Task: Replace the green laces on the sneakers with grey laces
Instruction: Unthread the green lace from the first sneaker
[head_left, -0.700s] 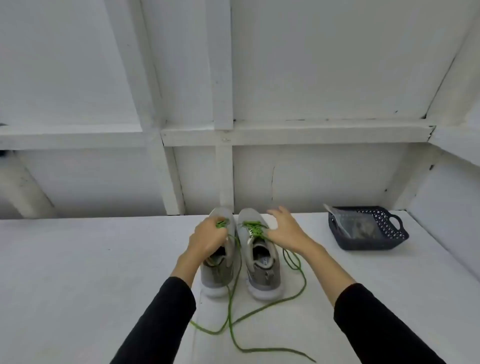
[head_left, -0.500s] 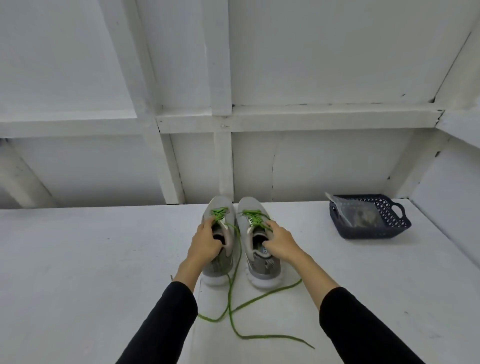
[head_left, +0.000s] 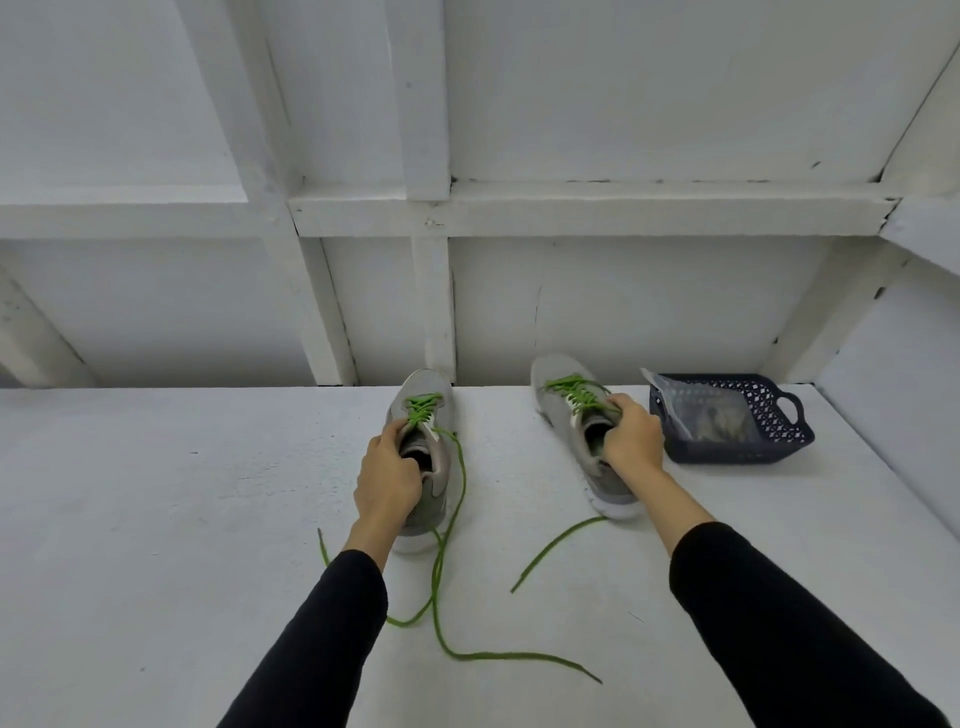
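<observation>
Nearest to me, both forearms in black sleeves (head_left: 311, 639) reach out over the white bench (head_left: 156, 519). Loose green lace ends (head_left: 441, 587) trail across the bench between my arms: one long strand curls toward me and ends near the bench's near edge, a shorter one (head_left: 556, 545) runs out from the heel of the right-hand shoe. My left hand (head_left: 387, 478) has its grip curled round the collar of the left sneaker (head_left: 431, 483), thumb on the outer side, fingers hooked into the opening; the shoe stands flat on its sole, toe pointing away. My right hand (head_left: 631, 441) has its grip closed on the collar of the right sneaker (head_left: 563, 415), fingers wrapped over the rim at the tongue; this shoe sits angled, toe toward the back left. I cannot tell whether its sole is fully on the bench. The two grey sneakers are well apart. Both carry green laces threaded through the eyelets, untied. Just beside the right sneaker, farther right, a dark blue perforated basket (head_left: 779, 441) rests on the bench with a clear plastic bag (head_left: 691, 410) inside; the bag's contents are unclear. Behind everything, a white panelled wall (head_left: 623, 312) with framing battens.
</observation>
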